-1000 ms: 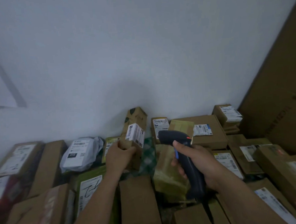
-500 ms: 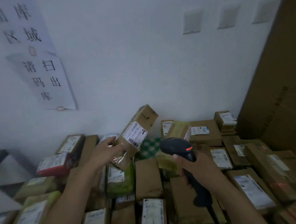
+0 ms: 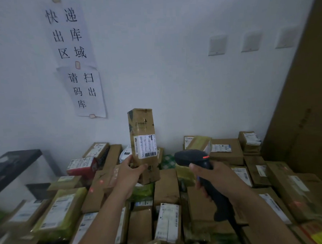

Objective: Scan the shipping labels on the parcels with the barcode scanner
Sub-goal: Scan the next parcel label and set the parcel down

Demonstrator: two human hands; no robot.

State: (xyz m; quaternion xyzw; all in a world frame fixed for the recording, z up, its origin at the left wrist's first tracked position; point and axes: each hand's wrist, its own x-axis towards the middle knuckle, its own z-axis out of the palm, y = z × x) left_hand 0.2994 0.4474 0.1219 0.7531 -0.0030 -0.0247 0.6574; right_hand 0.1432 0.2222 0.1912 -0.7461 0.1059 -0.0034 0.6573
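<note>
i can't read the label (image 3: pixel 145 146) print on the held parcel (image 3: pixel 141 123); my left grip (image 3: pixel 129 174) hides part of its lower half, and the left-edge parcels (image 3: pixel 25 211) smear into blur.

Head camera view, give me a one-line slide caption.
Left hand holds a tall box upright, label facing the camera, while the right hand grips the scanner beside it, above piled parcels.

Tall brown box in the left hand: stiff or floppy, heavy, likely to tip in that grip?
Probably stiff: the tall brown box shows straight edges though the left hand grips only its lower part. Likely light: one hand holds it upright. Gripped so low, it could tip.
</note>
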